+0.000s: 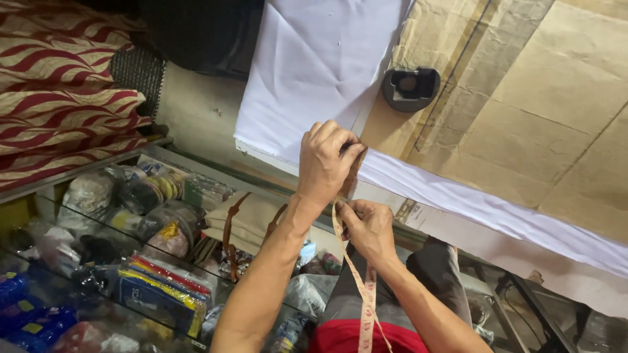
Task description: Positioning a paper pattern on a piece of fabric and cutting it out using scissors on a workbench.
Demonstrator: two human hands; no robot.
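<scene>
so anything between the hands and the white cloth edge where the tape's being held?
Nothing visible. The left hand pinches the measuring tape directly against the white cloth at the table edge, and the right hand holds the tape just below. The black tape dispenser sits apart on the cardboard.

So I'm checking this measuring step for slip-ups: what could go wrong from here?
The measuring tape hangs loose below the right hand, so it may sag or twist and skew the reading. The left hand pins only one spot at the edge of the white cloth, which overhangs the cardboard-covered table and could slide or crease. The black holder sits close to the fabric and might snag it if the cloth shifts.
</scene>
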